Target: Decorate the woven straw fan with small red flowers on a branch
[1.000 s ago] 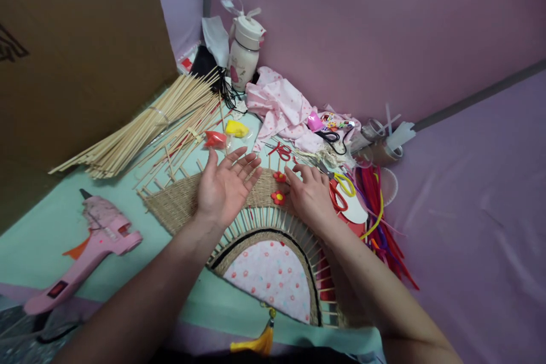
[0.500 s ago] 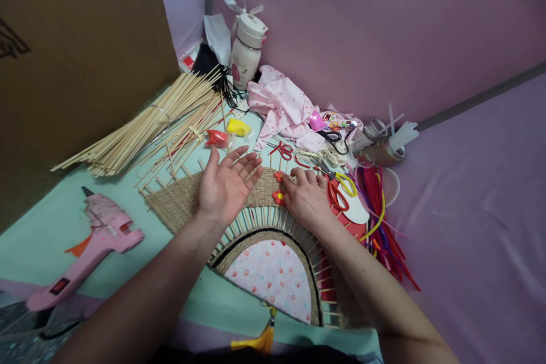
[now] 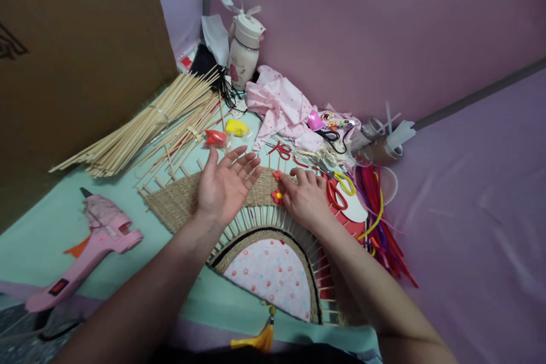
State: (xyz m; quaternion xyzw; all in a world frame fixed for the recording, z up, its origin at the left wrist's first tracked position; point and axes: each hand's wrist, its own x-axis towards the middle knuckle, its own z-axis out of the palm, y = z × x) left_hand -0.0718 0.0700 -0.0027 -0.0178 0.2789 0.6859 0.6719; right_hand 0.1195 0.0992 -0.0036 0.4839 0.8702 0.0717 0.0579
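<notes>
A semicircular woven fan [image 3: 179, 205] of straw weave and wooden sticks, with a pink floral centre, lies on the mint cloth before me. My left hand [image 3: 226, 185] hovers palm-up over its woven band, fingers spread and empty. My right hand [image 3: 305, 196] rests palm-down on the band, fingers curled, its fingertips touching two small red flowers [image 3: 277, 196] that sit on the weave. What the right fingers hold, if anything, is hidden.
A pink glue gun [image 3: 91, 247] lies at left. A bundle of bamboo sticks [image 3: 145, 125] lies by a cardboard sheet. Red and yellow scissors [image 3: 339, 187], pipe cleaners [image 3: 379, 210], pink cloth [image 3: 279, 105], clay lumps [image 3: 226, 133] and a bottle [image 3: 244, 51] crowd the back.
My right hand has slid a little left along the woven band, closer to the red flowers. My left hand has stayed palm-up in place.
</notes>
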